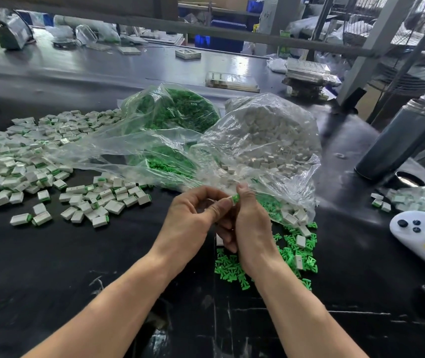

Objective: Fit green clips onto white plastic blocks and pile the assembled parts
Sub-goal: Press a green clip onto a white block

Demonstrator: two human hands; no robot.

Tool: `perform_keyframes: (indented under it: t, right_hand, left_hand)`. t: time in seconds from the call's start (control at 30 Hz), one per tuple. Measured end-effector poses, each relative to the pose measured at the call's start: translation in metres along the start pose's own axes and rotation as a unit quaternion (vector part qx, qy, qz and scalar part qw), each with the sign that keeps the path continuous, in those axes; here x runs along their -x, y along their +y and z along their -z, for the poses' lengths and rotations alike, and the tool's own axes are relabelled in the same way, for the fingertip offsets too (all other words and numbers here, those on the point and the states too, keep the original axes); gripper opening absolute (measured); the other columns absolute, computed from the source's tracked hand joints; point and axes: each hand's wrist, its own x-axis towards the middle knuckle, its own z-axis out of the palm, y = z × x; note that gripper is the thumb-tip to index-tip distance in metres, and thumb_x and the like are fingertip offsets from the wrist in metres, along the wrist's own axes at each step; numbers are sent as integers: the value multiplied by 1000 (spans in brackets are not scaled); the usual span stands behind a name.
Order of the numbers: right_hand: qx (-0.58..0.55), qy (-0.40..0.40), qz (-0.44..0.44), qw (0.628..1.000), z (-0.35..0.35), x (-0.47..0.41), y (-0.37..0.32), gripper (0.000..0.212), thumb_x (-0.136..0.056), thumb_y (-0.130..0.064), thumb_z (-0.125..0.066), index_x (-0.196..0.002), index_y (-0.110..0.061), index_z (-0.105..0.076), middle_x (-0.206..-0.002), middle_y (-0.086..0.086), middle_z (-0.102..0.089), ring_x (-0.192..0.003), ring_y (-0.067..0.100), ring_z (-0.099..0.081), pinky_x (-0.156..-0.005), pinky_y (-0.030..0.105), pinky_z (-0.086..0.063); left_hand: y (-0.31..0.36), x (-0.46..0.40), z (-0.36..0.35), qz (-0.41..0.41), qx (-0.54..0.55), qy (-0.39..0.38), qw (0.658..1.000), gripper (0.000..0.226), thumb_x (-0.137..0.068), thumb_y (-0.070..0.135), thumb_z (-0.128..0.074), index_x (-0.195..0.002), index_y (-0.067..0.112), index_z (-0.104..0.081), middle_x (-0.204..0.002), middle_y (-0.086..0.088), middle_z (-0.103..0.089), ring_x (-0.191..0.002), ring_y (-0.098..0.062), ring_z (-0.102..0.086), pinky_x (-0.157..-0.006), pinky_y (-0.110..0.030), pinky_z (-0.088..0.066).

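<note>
My left hand (pixel 193 213) and my right hand (pixel 250 220) meet at the middle of the black table. Together they pinch one small white block with a green clip (pixel 235 198) at its end; most of the block is hidden by my fingers. Loose green clips (pixel 232 267) and a few white blocks (pixel 300 241) lie just right of my hands. A wide pile of assembled parts (pixel 25 161) spreads over the left of the table. Behind my hands stand a clear bag of green clips (pixel 177 112) and a clear bag of white blocks (pixel 270 135).
A white handheld controller (pixel 418 233) lies at the right edge, with another small bag of parts (pixel 420 197) behind it. A tall grey flask (pixel 400 140) stands at the right. Trays and stacked plates (pixel 307 76) sit on the far grey bench.
</note>
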Motion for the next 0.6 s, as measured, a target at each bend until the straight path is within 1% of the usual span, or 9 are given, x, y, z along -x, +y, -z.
perform_keyframes:
  t: [0.03, 0.1, 0.17, 0.27, 0.33, 0.37, 0.43, 0.5, 0.6]
  right_hand:
    - [3, 6, 4, 1000, 0, 0, 0, 66, -110, -54, -30, -73, -29, -80, -53, -2, -65, -38, 7, -51, -34, 19, -34]
    - [5, 11, 13, 1000, 0, -1, 0, 66, -111, -50, -30, -79, -19, -80, -54, -1, -67, -38, 5, -54, -33, 18, -35]
    - [-2, 7, 23, 1000, 1, -1, 1, 66, -111, -48, -29, -81, -13, -76, -49, -4, -62, -38, 4, -54, -33, 18, -35]
    - [-1, 4, 17, 1000, 2, -2, 3, 68, -109, -54, -29, -78, -9, -69, -47, -5, -56, -38, 8, -50, -36, 19, -34]
    - [-1, -12, 3, 1000, 4, -5, 5, 76, -108, -57, -28, -89, 2, -71, -48, -3, -52, -39, 10, -47, -37, 20, -33]
    - [-1, -18, -1, 1000, 4, -6, 6, 77, -108, -57, -28, -96, 5, -72, -50, -2, -55, -40, 9, -48, -37, 19, -34]
    - [2, -19, -2, 1000, 3, -8, 7, 73, -107, -57, -29, -100, -4, -77, -64, 5, -71, -43, 5, -55, -37, 18, -38]
    - [21, -4, 1, 1000, 1, -11, 9, 70, -99, -63, -30, -98, -13, -80, -86, 12, -80, -59, 8, -69, -48, 23, -48]
    - [52, 34, 6, 998, -4, -15, 11, 74, -90, -67, -28, -98, -15, -79, -96, 13, -80, -94, 28, -76, -83, 46, -59]
  left_hand:
    - [0, 0, 0, 0, -3, -4, 1000, 5, -94, 17, -73, -91, 14, -74, -77, -18, -72, -59, -33, -68, -55, -38, -60]
    - [1, 1, 0, -3, -15, -9, 1000, 6, -93, 20, -73, -92, 13, -74, -77, -18, -73, -61, -33, -70, -56, -38, -60]
    - [0, 0, 0, -5, -26, -10, 1000, 8, -93, 21, -73, -93, 14, -74, -78, -19, -73, -62, -35, -70, -57, -40, -61]
    - [0, 0, 0, -3, -35, -1, 999, 10, -91, 25, -74, -92, 15, -74, -79, -24, -72, -62, -38, -70, -58, -42, -62]
    - [-1, 0, 0, 3, -30, 4, 1000, 11, -90, 25, -74, -92, 14, -73, -79, -24, -72, -63, -37, -70, -58, -41, -61]
    - [-1, 0, 0, 5, -27, 5, 1000, 11, -90, 25, -74, -92, 15, -73, -79, -22, -72, -63, -36, -71, -59, -41, -61]
    - [-2, 1, -1, 4, -38, 13, 999, 11, -90, 27, -74, -92, 16, -74, -82, -16, -75, -69, -32, -72, -64, -41, -62]
    - [-2, 0, -2, 3, -56, 26, 998, 11, -89, 29, -75, -92, 18, -75, -87, -12, -76, -77, -26, -74, -71, -41, -62]
    - [-1, 0, -3, 4, -53, 31, 998, 6, -93, 22, -77, -91, 17, -76, -89, -15, -76, -76, -22, -74, -66, -31, -60]
